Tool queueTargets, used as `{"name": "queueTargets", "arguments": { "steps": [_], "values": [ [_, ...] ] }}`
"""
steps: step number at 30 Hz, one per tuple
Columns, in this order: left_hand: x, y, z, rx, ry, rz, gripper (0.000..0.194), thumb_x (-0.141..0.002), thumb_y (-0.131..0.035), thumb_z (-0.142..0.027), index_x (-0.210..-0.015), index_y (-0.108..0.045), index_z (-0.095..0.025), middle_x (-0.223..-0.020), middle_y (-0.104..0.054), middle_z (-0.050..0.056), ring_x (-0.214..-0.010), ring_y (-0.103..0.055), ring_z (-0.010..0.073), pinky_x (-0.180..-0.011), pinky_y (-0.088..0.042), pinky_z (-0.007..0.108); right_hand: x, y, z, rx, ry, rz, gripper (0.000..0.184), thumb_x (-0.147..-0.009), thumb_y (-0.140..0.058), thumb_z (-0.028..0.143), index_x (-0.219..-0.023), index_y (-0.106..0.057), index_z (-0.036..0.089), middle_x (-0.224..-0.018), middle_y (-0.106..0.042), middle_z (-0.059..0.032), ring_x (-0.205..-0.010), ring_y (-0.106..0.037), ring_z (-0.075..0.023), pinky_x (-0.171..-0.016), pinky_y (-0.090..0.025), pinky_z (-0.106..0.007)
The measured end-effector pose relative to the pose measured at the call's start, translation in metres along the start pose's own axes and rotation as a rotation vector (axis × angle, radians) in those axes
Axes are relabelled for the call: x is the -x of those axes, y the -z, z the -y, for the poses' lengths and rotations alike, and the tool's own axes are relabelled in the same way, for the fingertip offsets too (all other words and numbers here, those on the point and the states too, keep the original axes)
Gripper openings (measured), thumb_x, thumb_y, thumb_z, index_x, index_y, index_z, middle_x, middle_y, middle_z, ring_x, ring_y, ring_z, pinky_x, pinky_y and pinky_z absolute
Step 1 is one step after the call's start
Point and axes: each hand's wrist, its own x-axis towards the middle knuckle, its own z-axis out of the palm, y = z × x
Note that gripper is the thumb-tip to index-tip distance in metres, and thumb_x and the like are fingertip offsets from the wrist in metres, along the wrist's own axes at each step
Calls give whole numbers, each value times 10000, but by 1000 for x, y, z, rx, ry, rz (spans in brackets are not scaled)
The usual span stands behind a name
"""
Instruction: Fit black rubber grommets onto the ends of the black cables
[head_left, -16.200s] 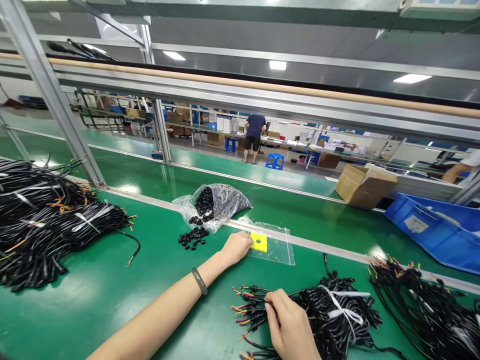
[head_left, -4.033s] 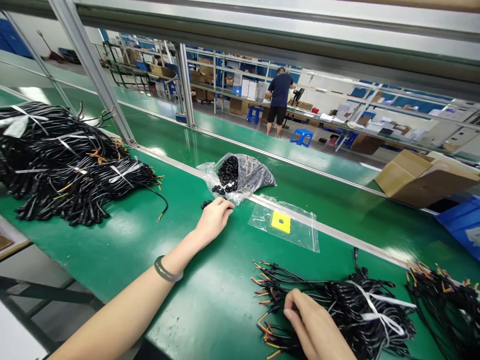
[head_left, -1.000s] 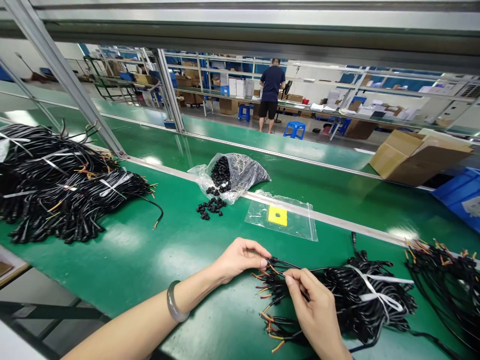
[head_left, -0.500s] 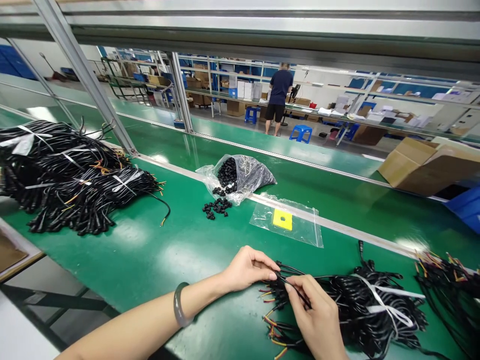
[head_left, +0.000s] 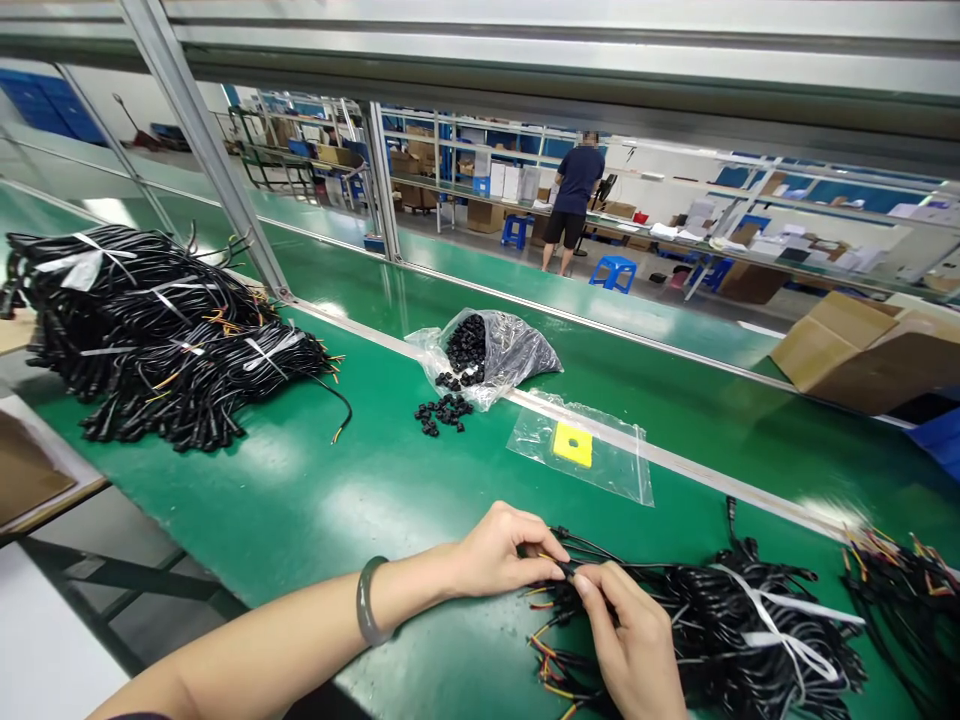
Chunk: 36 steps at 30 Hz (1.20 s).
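My left hand (head_left: pixel 506 552) pinches the end of a black cable between thumb and fingers, with a bit of yellow wire showing by the fingertips. Close against it, my right hand (head_left: pixel 632 632) is closed on the same cable, thumb and forefinger together. Whether a small part sits between the fingertips is hidden. Under and beside both hands lies a bundle of black cables (head_left: pixel 750 610) tied with white strips, its yellow and red wire ends pointing left. Beyond the hands, small black plastic caps (head_left: pixel 444 412) lie loose before a clear bag (head_left: pixel 521 345) full of them.
Tied black cable bundles (head_left: pixel 150 335) are piled at left. A flat clear bag with a yellow block (head_left: pixel 573 444) lies mid-table. More cables (head_left: pixel 900 600) and a cardboard box (head_left: pixel 847 345) are at right. A metal post (head_left: pixel 217 150) rises behind; a person (head_left: pixel 576 195) stands far off.
My right hand has slid along the cable, closer to my left fingertips. The view has shifted slightly, so the table's things appear a little further right.
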Motion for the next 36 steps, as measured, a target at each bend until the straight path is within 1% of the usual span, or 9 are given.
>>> {"name": "queueTargets", "arguments": {
  "steps": [5,9,12,16,19,24,29,32,36],
  "values": [
    [0,-1,-1,-35,-33,17,215,-840,-641,-310,-901,-743,-131,-828,-715,92,-727,-659,155,-678,-479,199,-1,1,0,12,-6,36,238,-973,-418,229,-832,-596,159,-738,-571,-30,-658,-563,-96,-604,-431,-168],
    [1,-5,-3,-31,-17,1,205,-839,-642,-310,-897,-749,-146,-819,-718,84,-719,-659,156,-674,-481,200,-1,3,3,5,40,30,206,-969,-423,200,-849,-587,166,-734,-561,-15,-644,-554,-81,-596,-420,-158],
    [0,-9,-5,-7,-18,-43,211,-833,-652,-303,-903,-751,-130,-799,-716,89,-686,-650,150,-642,-478,196,-2,5,5,19,81,12,174,-963,-431,177,-884,-585,170,-753,-565,-11,-654,-556,-76,-609,-419,-156],
    [-2,-11,-8,44,-34,-110,202,-816,-678,-297,-897,-752,-127,-815,-714,85,-706,-649,144,-651,-478,187,-4,6,5,57,65,-15,179,-966,-432,185,-877,-587,167,-772,-576,-18,-670,-567,-84,-626,-422,-166],
    [-2,-10,-8,8,-39,-85,195,-828,-666,-299,-890,-753,-136,-811,-713,81,-719,-648,143,-674,-479,189,-5,4,6,51,40,-3,222,-973,-414,194,-840,-590,169,-740,-573,-7,-651,-564,-80,-608,-415,-164],
    [1,-11,-4,-27,-2,-62,210,-845,-641,-324,-896,-752,-154,-785,-709,75,-689,-639,143,-653,-475,197,-7,2,9,34,12,0,276,-976,-402,215,-784,-593,163,-692,-568,-1,-608,-554,-78,-574,-402,-165],
    [1,-16,-3,-39,-2,-63,209,-836,-653,-322,-868,-754,-141,-743,-704,70,-654,-627,135,-662,-462,195,-8,3,11,27,20,-1,304,-978,-399,234,-764,-603,164,-637,-539,7,-551,-524,-72,-536,-394,-157],
    [-2,-16,-3,-25,31,-70,179,-821,-669,-312,-870,-753,-162,-737,-701,47,-652,-622,127,-659,-456,185,-9,6,10,25,15,14,286,-978,-404,234,-792,-611,168,-625,-529,13,-544,-523,-70,-529,-401,-150],
    [-4,-12,-4,-3,102,-98,133,-787,-693,-264,-860,-749,-168,-749,-695,30,-634,-604,112,-615,-439,166,-11,14,5,60,21,68,201,-969,-437,243,-959,-626,176,-803,-609,-17,-708,-601,-85,-645,-466,-146]
  ]
}}
